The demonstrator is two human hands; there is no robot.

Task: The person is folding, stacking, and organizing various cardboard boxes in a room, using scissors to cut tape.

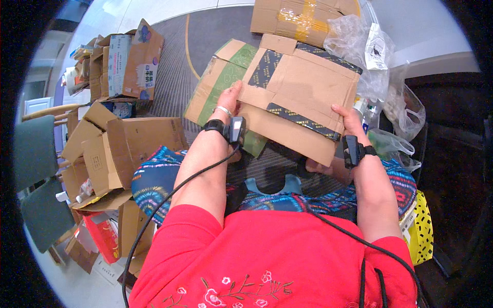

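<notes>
My left hand [230, 99] grips the left edge of a flattened brown cardboard box [308, 82], which has strips of black printed tape along its edges. At the lower right corner my right hand [346, 117] holds the same cardboard, thumb on top. Both hands' undersides are hidden by the sheet. Beneath and to its left is another piece of cardboard with a green printed band [235, 67]; whether my left fingers also touch it, I cannot tell. The held sheet is tilted in front of my knees.
At the left stand several open cardboard boxes [150, 133] beside dark green chairs [36, 150]. A taped carton [269, 17] lies ahead. Clear plastic bags [404, 111] hang at the right, above a yellow spotted bag [423, 231]. A black cable [181, 184] runs from my left wrist.
</notes>
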